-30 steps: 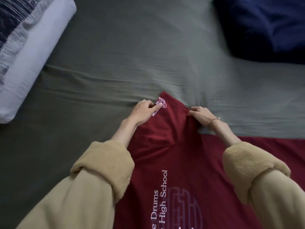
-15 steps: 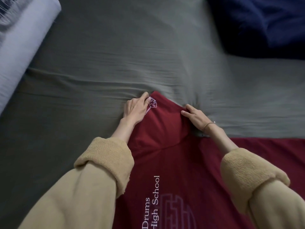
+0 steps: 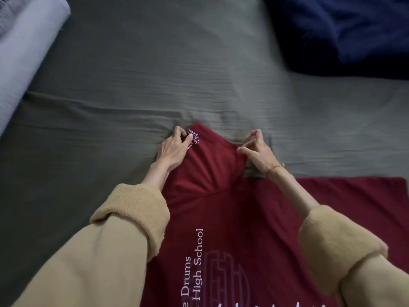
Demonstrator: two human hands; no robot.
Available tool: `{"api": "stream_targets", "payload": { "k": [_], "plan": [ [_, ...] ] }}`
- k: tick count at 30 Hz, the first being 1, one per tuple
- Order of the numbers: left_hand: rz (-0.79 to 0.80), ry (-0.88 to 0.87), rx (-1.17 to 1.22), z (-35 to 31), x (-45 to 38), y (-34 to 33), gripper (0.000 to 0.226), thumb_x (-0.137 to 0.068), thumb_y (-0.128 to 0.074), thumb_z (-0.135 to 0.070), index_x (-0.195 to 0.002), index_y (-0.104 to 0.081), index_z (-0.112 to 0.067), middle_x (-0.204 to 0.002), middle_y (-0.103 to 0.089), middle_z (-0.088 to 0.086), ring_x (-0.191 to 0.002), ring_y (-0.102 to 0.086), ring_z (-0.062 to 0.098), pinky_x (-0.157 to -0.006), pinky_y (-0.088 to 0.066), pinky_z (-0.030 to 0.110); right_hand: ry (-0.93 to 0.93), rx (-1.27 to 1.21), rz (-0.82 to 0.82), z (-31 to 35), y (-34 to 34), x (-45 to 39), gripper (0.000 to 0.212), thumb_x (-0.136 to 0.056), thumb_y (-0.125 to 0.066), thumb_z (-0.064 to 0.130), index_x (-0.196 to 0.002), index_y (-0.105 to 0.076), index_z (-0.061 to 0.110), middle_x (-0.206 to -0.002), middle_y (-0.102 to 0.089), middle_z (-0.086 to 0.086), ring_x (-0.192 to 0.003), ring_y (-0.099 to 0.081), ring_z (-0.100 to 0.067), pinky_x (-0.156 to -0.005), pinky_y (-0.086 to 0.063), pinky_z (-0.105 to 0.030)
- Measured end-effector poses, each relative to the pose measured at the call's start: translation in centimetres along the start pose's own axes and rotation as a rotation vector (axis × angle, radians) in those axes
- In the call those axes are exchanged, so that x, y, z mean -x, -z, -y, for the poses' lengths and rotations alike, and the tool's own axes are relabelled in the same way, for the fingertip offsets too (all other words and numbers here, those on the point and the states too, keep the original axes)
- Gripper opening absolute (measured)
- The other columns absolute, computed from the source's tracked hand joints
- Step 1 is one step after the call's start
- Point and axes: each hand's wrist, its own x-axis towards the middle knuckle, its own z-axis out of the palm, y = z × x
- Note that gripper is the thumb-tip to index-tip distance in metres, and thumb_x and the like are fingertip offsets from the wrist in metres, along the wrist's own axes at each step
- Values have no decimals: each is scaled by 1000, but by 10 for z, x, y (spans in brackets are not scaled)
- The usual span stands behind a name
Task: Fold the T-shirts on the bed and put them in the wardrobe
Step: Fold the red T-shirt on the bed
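Grey-green bed sheet (image 3: 132, 89), navy cloth (image 3: 345, 32) beyond

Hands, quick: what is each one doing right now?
Left hand: pinching the red T-shirt sleeve's left corner.
Right hand: pinching the sleeve's right edge.

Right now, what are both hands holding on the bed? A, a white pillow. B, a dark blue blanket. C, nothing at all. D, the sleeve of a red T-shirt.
D: the left hand and the right hand each pinch an edge of the red T-shirt sleeve, which lies on the grey-green sheet.
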Motion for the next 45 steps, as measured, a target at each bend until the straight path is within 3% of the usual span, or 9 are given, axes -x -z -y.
{"api": "stream_targets", "payload": {
  "k": [3, 8, 17, 25, 30, 34, 36, 41, 45],
  "plan": [
    [31, 12, -10, 2, -2, 1, 25, -98, -42, -30, -110, -46, -9, -124, -56, 12, -116, -49, 30, -86, -29, 32, 108, -50, 146, -2, 8, 14, 33, -78, -69, 2, -86, -46, 24, -85, -50, 1, -78, -47, -9, -77, -39, -19],
    [37, -14, -73, 6, -11, -2, 24, -101, -36, -28, -112, -45, -9, -125, -56, 13, -116, -51, 31, -88, -32, 35, 159, 271, 486, -4, 21, 24, 39, -69, -78, 5, -101, -64, 25, -124, -37, 7, -129, -21, -5, -95, -17, -2],
    [8, -24, -115, 7, -17, -5, 28, -102, -34, -35, -111, -46, -12, -123, -59, 11, -116, -51, 31, -88, -33, 34, 219, 269, 358, -19, 12, 30, 18, -71, -79, 11, -83, -70, 22, -148, -24, -5, -132, -17, 1, -95, -8, 8],
    [-24, 126, 727, 29, 19, 29, 15, -103, -33, -19, -93, -43, -18, -77, -53, 1, -52, -58, -6, -66, -43, 14, 169, 265, 213, -2, 11, 38, 30, -75, -72, 4, -100, -68, 21, -155, -12, -10, -144, -8, -11, -99, -9, 2],
    [24, 103, 532, 82, 102, 50, 12, -89, -63, -24, -94, -53, -20, -92, -56, -3, -87, -57, 7, -84, -39, 19, 194, 405, 139, 9, 1, 59, 39, -81, -70, 19, -119, -59, 20, -158, -8, -1, -146, 1, -14, -116, 1, -52],
    [281, 11, 68, 102, 160, 66, 117, -44, -80, -67, -141, -33, -22, -131, -33, -1, -126, -30, 12, -111, -22, 27, 313, 576, 253, 18, -47, 96, 58, -92, -55, 35, -144, -31, 24, -158, 0, 7, -142, 10, -2, -112, 7, -56],
    [367, -51, -94, 105, 165, 67, 143, -30, -77, -69, -149, -14, -23, -144, -13, 2, -139, -8, 17, -116, -7, 34, 370, 687, 302, 20, -76, 114, 63, -96, -45, 41, -150, -15, 26, -158, 8, 8, -137, 17, 3, -110, 11, -56],
    [401, -44, -117, 110, 154, 66, 129, -53, -92, -30, -150, -8, -25, -148, -10, 7, -143, -3, 25, -118, -6, 37, 537, 909, 268, 16, -143, 154, 67, -90, -13, 51, -150, -16, 22, -156, 0, 6, -143, 1, -8, -108, 3, -62],
    [398, -32, -32, 117, 148, 65, 119, -44, -68, -49, -149, -17, -26, -145, -19, 7, -142, -13, 25, -118, -6, 36, 519, 913, 156, 9, -179, 185, 55, -93, -27, 42, -142, -39, 19, -150, -34, 1, -137, -33, -10, -108, -19, -63]
  ]
}}
